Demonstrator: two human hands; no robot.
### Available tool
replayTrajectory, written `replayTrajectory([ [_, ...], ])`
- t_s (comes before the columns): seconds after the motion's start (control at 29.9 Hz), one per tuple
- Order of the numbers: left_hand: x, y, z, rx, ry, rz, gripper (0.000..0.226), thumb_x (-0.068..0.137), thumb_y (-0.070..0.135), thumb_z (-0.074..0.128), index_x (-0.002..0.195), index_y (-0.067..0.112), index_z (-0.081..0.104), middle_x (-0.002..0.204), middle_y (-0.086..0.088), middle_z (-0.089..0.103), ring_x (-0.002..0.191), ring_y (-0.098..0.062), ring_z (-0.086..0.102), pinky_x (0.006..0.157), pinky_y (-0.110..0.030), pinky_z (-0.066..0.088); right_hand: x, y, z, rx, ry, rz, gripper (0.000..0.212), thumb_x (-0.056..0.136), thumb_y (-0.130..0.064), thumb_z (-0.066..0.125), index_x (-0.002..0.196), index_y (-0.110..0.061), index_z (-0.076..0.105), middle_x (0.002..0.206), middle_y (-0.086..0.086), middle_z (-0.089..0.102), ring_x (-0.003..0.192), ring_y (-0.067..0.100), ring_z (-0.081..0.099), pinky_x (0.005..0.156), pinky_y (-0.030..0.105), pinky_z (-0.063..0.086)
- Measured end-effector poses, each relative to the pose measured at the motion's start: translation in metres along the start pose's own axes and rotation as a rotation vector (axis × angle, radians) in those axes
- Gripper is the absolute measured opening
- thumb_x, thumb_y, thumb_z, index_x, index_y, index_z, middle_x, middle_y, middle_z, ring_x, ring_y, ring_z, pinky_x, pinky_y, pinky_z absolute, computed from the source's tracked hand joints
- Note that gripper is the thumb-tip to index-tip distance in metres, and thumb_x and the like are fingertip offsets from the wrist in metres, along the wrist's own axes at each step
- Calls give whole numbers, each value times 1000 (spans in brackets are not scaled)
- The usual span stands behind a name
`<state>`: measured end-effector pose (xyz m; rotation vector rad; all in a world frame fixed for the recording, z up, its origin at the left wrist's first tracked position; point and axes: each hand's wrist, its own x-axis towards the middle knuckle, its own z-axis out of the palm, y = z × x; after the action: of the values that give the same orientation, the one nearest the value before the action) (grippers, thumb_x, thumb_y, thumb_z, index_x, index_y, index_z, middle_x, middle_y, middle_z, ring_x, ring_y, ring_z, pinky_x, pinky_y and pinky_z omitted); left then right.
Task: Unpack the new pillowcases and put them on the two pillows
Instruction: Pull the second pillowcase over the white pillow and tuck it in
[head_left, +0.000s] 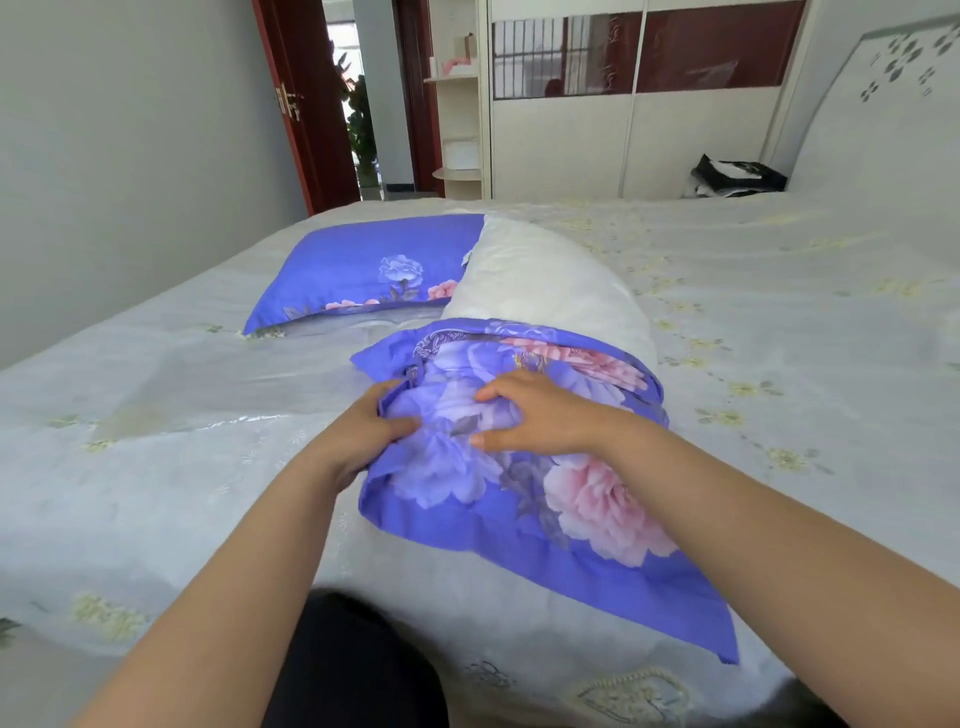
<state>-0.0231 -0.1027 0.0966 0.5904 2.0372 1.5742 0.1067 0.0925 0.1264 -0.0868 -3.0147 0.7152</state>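
A white pillow (540, 283) lies on the bed, its near half inside a purple flowered pillowcase (582, 514) bunched up around it. My left hand (363, 436) grips the bunched edge of that case on its left side. Just to the right, my right hand (535, 415) presses on the top of the case with fingers spread. Behind and to the left lies a second pillow (363, 270), fully covered in a matching purple case.
A pale flowered bedspread (779, 322) covers the bed. Clear plastic wrapping (171, 400) lies flat at the left. A black-and-white bag (737, 176) sits at the far right by the headboard. A wardrobe and an open door stand beyond the bed.
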Motion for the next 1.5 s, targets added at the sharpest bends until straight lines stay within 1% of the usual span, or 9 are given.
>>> replayTrajectory([
  [0.1, -7, 10, -4, 334, -60, -29, 39, 87, 14, 66, 121, 28, 51, 87, -3, 61, 58, -13, 57, 53, -20, 47, -17, -1, -1, -111, -54, -33, 73, 77, -57, 66, 138, -25, 42, 142, -4, 40, 132, 14, 34, 111, 30, 28],
  [0.27, -11, 34, 4, 960, 74, 153, 42, 86, 39, 64, 123, 22, 55, 133, 2, 44, 112, -21, 52, 94, -31, 40, -45, 5, -2, -125, -8, 0, 80, 75, -55, 70, 142, -29, 34, 146, -7, 34, 135, 13, 31, 110, 29, 28],
  [0.4, -5, 45, 21, 921, -59, 315, 48, 80, 38, 71, 123, 27, 52, 128, 8, 46, 115, -15, 48, 97, -29, 40, -76, 19, -2, -285, 11, 219, 89, 73, -51, 72, 145, -29, 23, 151, -2, 17, 139, 23, 17, 109, 40, 30],
  [0.53, 4, 48, 25, 1082, -103, 329, 21, 83, 30, 68, 73, 30, 50, 99, 5, 51, 90, -18, 55, 78, -32, 43, -93, 33, -5, -302, 118, 323, 33, 86, -41, 61, 110, -25, 47, 114, -2, 44, 110, 20, 43, 80, 34, 43],
  [0.63, 8, 51, 28, 1127, -118, 340, 23, 87, 26, 63, 70, 26, 47, 95, 6, 48, 84, -17, 52, 70, -28, 36, -95, 36, -5, -376, 106, 303, 13, 95, -30, 46, 88, -20, 44, 98, 2, 51, 88, 23, 50, 66, 33, 40],
  [0.87, 11, 62, 38, 1011, 108, 522, 17, 95, 22, 51, 81, 16, 41, 71, 4, 47, 71, -23, 44, 58, -31, 29, -90, 38, -12, -503, 281, 387, 24, 91, -2, 35, 114, -1, 41, 104, 15, 56, 75, 30, 49, 46, 29, 18],
  [1.14, 37, 43, 44, 858, -28, 310, 22, 99, 27, 44, 80, 17, 39, 75, 1, 48, 73, -21, 43, 66, -30, 34, -64, 74, -7, -153, 361, 433, 24, 100, -22, 37, 116, -5, 41, 63, 0, 45, 65, 28, 51, 47, 32, 27],
  [1.27, 44, 24, 31, 642, -95, 244, 21, 94, 31, 55, 77, 19, 48, 66, 10, 51, 62, -8, 45, 65, -21, 36, -81, 83, -2, 94, 282, 264, 27, 90, -44, 57, 89, -18, 51, 64, -6, 53, 62, 12, 52, 58, 30, 37],
  [1.5, 50, 17, 20, 720, -63, 276, 32, 96, 29, 51, 68, 15, 47, 64, 4, 45, 58, -7, 40, 59, -18, 34, -107, 110, -13, 45, 272, 416, 21, 95, -26, 52, 83, -10, 57, 82, 7, 58, 76, 23, 55, 62, 30, 39],
])
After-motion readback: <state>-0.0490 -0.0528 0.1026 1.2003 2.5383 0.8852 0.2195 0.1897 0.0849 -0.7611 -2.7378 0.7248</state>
